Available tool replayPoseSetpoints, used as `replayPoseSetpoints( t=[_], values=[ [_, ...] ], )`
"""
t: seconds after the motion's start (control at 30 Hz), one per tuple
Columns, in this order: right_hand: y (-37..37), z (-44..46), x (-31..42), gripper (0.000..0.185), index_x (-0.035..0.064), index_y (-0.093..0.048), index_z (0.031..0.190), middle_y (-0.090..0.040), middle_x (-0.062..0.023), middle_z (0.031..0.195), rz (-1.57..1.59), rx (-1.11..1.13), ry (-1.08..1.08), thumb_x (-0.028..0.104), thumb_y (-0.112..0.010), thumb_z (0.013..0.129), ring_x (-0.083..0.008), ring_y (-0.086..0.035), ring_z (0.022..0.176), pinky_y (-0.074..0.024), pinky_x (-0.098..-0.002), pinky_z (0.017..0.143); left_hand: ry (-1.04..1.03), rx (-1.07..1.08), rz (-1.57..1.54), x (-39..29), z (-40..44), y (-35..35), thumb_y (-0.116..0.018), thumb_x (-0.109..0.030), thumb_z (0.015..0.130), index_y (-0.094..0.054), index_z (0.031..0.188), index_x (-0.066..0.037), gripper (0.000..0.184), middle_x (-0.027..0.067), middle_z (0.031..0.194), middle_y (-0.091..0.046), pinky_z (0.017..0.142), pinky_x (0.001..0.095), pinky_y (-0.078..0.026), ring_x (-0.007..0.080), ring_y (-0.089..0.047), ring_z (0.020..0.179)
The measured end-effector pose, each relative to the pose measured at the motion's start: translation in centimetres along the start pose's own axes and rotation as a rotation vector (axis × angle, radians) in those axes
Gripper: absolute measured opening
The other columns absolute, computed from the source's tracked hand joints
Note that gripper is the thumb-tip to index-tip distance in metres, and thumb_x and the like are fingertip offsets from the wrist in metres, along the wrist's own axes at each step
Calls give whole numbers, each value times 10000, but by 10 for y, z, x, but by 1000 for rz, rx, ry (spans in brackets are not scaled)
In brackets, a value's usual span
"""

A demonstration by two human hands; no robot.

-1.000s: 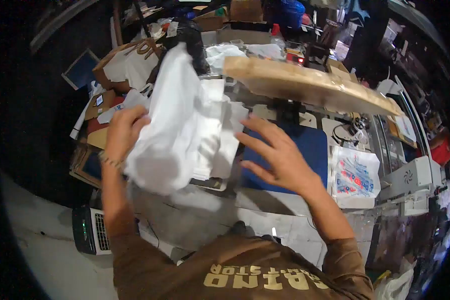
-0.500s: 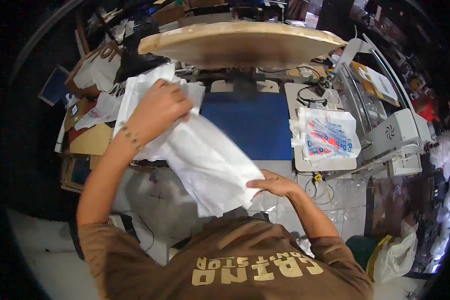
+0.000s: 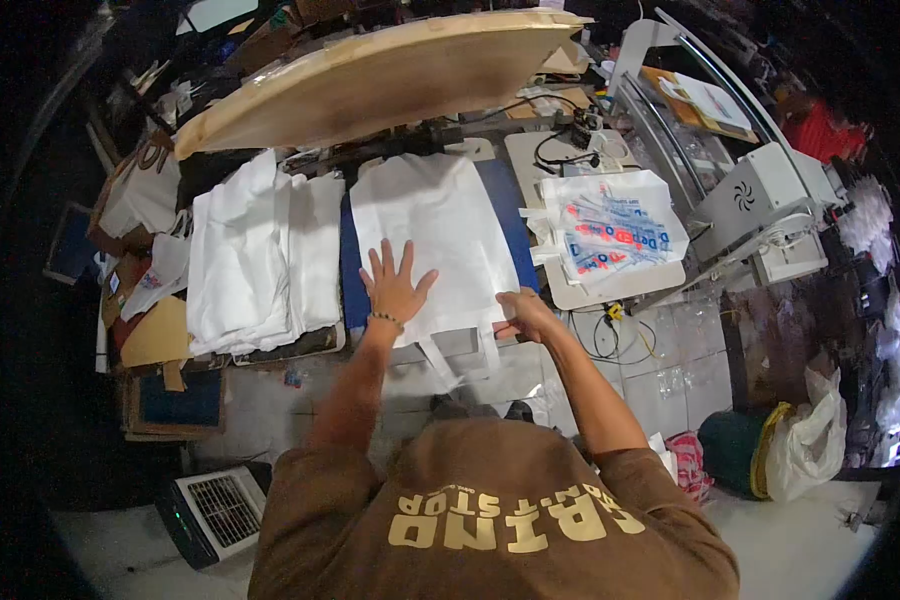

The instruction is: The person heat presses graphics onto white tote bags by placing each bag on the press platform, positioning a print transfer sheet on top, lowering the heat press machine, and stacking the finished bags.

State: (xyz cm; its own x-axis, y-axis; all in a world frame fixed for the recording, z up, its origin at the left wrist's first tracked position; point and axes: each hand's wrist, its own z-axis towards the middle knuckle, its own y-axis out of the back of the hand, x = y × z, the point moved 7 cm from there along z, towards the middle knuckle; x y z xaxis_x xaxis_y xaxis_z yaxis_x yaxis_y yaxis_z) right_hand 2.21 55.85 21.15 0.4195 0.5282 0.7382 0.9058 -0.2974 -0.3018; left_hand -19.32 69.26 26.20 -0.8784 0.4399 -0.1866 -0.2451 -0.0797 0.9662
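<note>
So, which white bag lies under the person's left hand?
The plain bag spread on the blue pad, left hand on it; the stacked bags lie to its left, the printed bag to its right.

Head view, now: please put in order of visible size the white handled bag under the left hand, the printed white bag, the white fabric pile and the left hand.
1. White fabric pile and white handled bag: too alike to rank.
2. Printed white bag.
3. Left hand, clearly smallest.
</note>
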Motion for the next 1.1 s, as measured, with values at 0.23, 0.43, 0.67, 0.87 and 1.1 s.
replayPoseSetpoints(
  t=[0.23,0.43,0.67,0.87,1.1],
  values=[
    [3,-30,-7,420,-103,-552,1079,-657,-235,1000,-50,16,51,286,-641,950,-345,-731,786,-633,-405,572,-98,-65,-1,-1,-15,5,-504,-658,932,-404,1527,-161,782,282,1593,-238,1118,718,-171,522,-198,1459],
    [135,17,98,443,-36,-699,779,-663,-159,611,-865,-741,789,400,-728,859,-268,-675,572,-504,-404,570,-32,-40,71,-16,-21,3,-512,-625,952,-320,1563,-133,807,282,1611,-182,1118,698,-195,521,-176,1467],
    [194,83,101,717,10,-565,1296,-522,-226,1372,-1375,-902,681,431,-785,760,-404,-532,1217,-451,-505,994,30,-77,80,-21,-26,1,-515,-595,958,-299,1557,-81,818,312,1584,-216,1108,700,-215,527,-207,1454],
    [215,89,94,309,11,-679,1117,-683,-231,1120,-1268,-1004,1017,239,-632,914,-401,-660,1014,-530,-454,880,85,-128,120,-25,-27,3,-496,-581,970,-316,1546,-63,796,347,1554,-264,1079,703,-254,551,-251,1427],
    [248,104,98,294,-30,-706,1005,-721,-200,858,-1096,-823,722,245,-635,929,-376,-702,780,-563,-401,750,85,67,94,-14,-22,-7,-471,-634,956,-266,1560,-48,866,369,1571,-182,1052,747,-238,575,-189,1437]
  ],
)
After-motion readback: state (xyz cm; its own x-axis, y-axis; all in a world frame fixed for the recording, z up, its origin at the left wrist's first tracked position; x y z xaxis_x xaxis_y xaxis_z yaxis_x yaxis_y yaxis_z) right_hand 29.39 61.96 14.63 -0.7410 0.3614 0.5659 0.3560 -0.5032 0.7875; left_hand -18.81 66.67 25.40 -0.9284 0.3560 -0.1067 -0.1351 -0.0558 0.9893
